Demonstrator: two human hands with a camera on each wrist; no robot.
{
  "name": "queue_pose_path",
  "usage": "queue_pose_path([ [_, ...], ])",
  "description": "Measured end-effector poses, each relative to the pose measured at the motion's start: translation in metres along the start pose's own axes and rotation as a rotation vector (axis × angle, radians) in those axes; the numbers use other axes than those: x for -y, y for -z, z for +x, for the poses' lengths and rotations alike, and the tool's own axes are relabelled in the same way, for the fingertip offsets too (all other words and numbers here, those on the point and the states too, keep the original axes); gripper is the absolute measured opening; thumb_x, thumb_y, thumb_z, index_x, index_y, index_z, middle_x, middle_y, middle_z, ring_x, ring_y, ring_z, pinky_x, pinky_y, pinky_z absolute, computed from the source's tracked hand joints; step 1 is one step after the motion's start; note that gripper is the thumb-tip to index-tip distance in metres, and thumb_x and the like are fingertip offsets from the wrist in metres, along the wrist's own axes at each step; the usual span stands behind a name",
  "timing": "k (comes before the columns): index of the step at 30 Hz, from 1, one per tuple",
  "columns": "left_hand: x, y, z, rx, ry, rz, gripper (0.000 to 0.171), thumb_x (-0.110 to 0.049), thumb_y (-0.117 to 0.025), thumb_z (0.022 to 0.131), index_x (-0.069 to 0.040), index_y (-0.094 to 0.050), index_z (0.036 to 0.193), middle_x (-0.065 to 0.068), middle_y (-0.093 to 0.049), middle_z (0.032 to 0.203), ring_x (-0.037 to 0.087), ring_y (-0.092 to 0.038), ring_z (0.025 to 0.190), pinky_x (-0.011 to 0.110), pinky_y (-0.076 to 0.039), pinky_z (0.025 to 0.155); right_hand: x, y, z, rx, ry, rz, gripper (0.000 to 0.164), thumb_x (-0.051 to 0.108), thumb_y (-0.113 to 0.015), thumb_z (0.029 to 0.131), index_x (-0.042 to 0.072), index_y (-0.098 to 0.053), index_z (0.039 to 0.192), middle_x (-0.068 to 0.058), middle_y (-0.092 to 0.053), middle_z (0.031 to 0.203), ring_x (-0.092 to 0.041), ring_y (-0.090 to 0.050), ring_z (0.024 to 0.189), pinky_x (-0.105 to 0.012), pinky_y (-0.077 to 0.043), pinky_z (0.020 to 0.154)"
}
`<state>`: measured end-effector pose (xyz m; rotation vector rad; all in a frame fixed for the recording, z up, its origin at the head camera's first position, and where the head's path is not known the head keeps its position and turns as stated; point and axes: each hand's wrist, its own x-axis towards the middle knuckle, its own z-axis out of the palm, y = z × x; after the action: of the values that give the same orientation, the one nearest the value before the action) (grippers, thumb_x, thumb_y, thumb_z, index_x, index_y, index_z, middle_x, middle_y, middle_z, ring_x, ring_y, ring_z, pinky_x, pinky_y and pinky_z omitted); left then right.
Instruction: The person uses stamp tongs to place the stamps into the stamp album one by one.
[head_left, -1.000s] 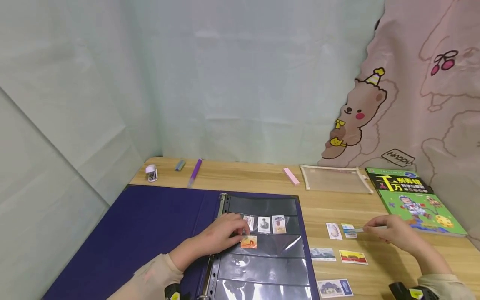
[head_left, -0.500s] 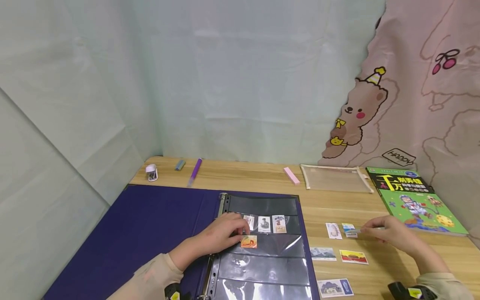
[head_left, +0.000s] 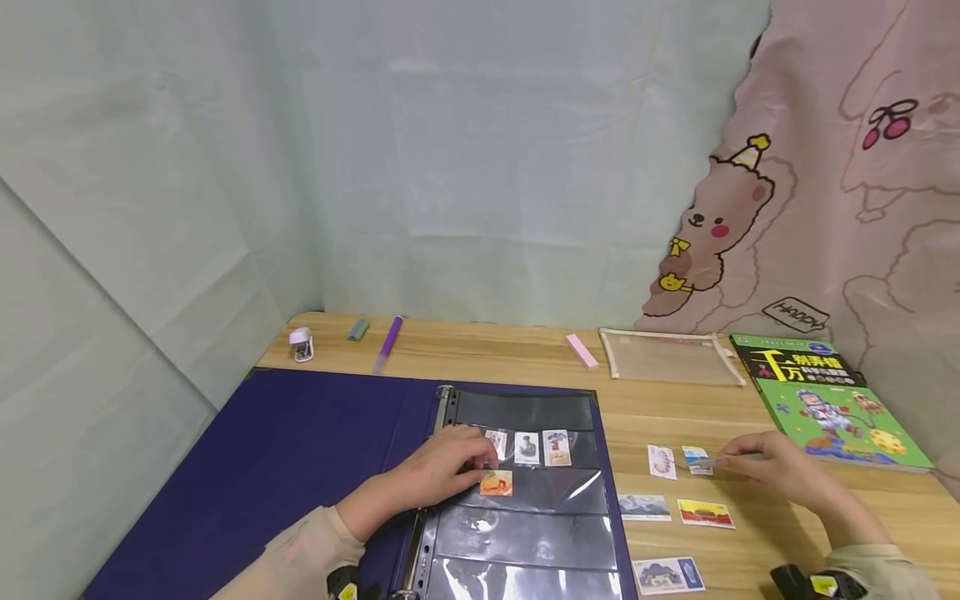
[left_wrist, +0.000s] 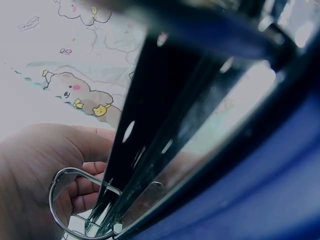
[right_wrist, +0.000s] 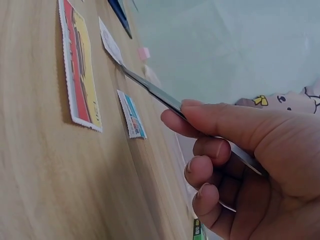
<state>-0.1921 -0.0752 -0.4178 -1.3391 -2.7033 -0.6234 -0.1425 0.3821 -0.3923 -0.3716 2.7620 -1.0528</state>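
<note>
My right hand [head_left: 776, 468] pinches metal tweezers [right_wrist: 156, 92] between thumb and forefinger, the other fingers curled below. Their tips meet the near corner of a pale stamp [right_wrist: 109, 42] in the right wrist view. Beneath the tweezers lies a blue and white stamp [right_wrist: 131, 116]. My left hand [head_left: 442, 468] rests on the black pocket page [head_left: 525, 537] of an open stamp album, fingers loosely bent. Its fingertips are at the left edge of an orange stamp [head_left: 497, 482]. Upright stamps, including a figure stamp [head_left: 527, 448], sit in the row above, one partly hidden by the hand.
On the table lie a red and yellow stamp [head_left: 706, 513], a grey landscape stamp [head_left: 643, 507] and a larger stamp [head_left: 667, 576]. A mesh pouch [head_left: 671, 358], green book [head_left: 832, 408], pink bar [head_left: 582, 352], purple pen [head_left: 388, 343] and small stapler [head_left: 302, 344] lie farther back.
My right hand has moved slightly left, bringing the tweezers from the blue and white stamp to the pale one, which has shifted a little left. My left hand stays put.
</note>
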Motion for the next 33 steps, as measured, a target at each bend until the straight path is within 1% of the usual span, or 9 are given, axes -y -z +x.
queue_pose_path([
  [4, 0.0, 0.0, -0.001, -0.003, -0.003, -0.004, 0.011, -0.019, -0.063, 0.083, -0.027, -0.059, 0.089, -0.012, -0.05, 0.076, 0.002, -0.041, 0.072, 0.024, -0.036, 0.074, 0.0, 0.0, 0.0, -0.009, 0.016, 0.004, 0.02, 0.018, -0.053, 0.09, 0.002, -0.065, 0.091, 0.005, -0.062, 0.079, 0.0, -0.048, 0.06, -0.023, -0.044, 0.052],
  [11, 0.0, -0.001, 0.0, -0.003, -0.007, -0.017, 0.009, -0.021, -0.063, 0.083, -0.027, -0.059, 0.089, -0.013, -0.05, 0.076, 0.002, -0.042, 0.072, 0.024, -0.036, 0.075, 0.006, 0.003, -0.004, -0.03, -0.007, 0.002, 0.021, 0.018, -0.052, 0.091, 0.002, -0.065, 0.094, 0.005, -0.063, 0.084, -0.001, -0.051, 0.066, -0.025, -0.046, 0.056],
  [14, 0.0, -0.001, -0.001, -0.003, -0.003, -0.017, 0.009, -0.02, -0.063, 0.083, -0.027, -0.059, 0.088, -0.014, -0.048, 0.075, 0.002, -0.041, 0.071, 0.025, -0.036, 0.075, 0.009, 0.005, -0.005, -0.044, 0.017, 0.009, 0.021, 0.017, -0.051, 0.091, 0.001, -0.064, 0.093, 0.007, -0.061, 0.08, -0.001, -0.05, 0.064, -0.025, -0.044, 0.055],
  [17, 0.0, 0.0, -0.001, -0.003, -0.002, -0.014, 0.01, -0.02, -0.063, 0.083, -0.026, -0.059, 0.088, -0.014, -0.048, 0.074, 0.001, -0.04, 0.071, 0.025, -0.036, 0.075, 0.011, 0.004, -0.006, -0.062, 0.02, 0.023, 0.021, 0.017, -0.052, 0.091, 0.001, -0.064, 0.091, 0.007, -0.06, 0.075, -0.003, -0.048, 0.061, -0.026, -0.043, 0.053],
  [20, 0.001, 0.0, -0.001, -0.006, -0.007, -0.011, 0.009, -0.02, -0.063, 0.083, -0.026, -0.06, 0.089, -0.013, -0.048, 0.075, 0.001, -0.04, 0.071, 0.025, -0.037, 0.075, 0.014, 0.004, -0.005, -0.074, 0.019, 0.02, 0.021, 0.019, -0.052, 0.09, 0.002, -0.064, 0.092, 0.006, -0.059, 0.074, -0.004, -0.047, 0.059, -0.026, -0.042, 0.052],
  [23, 0.002, 0.001, -0.002, -0.008, -0.006, -0.012, 0.009, -0.02, -0.063, 0.083, -0.026, -0.06, 0.089, -0.013, -0.049, 0.075, 0.001, -0.039, 0.07, 0.025, -0.036, 0.075, 0.018, 0.003, -0.004, -0.083, 0.026, 0.026, 0.021, 0.019, -0.052, 0.09, 0.001, -0.064, 0.091, 0.006, -0.055, 0.069, -0.007, -0.046, 0.056, -0.028, -0.039, 0.05],
  [28, 0.001, 0.001, -0.002, -0.001, -0.002, -0.014, 0.01, -0.019, -0.063, 0.083, -0.027, -0.059, 0.09, -0.012, -0.05, 0.075, 0.001, -0.039, 0.07, 0.024, -0.036, 0.074, 0.028, 0.004, -0.003, -0.091, 0.039, 0.044, 0.021, 0.018, -0.052, 0.09, 0.0, -0.064, 0.09, 0.009, -0.047, 0.062, -0.008, -0.043, 0.052, -0.027, -0.035, 0.046],
  [33, -0.001, 0.003, -0.002, 0.004, 0.0, -0.023, 0.012, -0.018, -0.063, 0.083, -0.026, -0.06, 0.09, -0.01, -0.051, 0.076, 0.002, -0.04, 0.071, 0.024, -0.036, 0.073, 0.042, 0.003, 0.001, -0.09, 0.06, 0.03, 0.02, 0.02, -0.053, 0.09, 0.003, -0.064, 0.089, 0.006, -0.047, 0.061, -0.01, -0.043, 0.052, -0.027, -0.035, 0.047],
])
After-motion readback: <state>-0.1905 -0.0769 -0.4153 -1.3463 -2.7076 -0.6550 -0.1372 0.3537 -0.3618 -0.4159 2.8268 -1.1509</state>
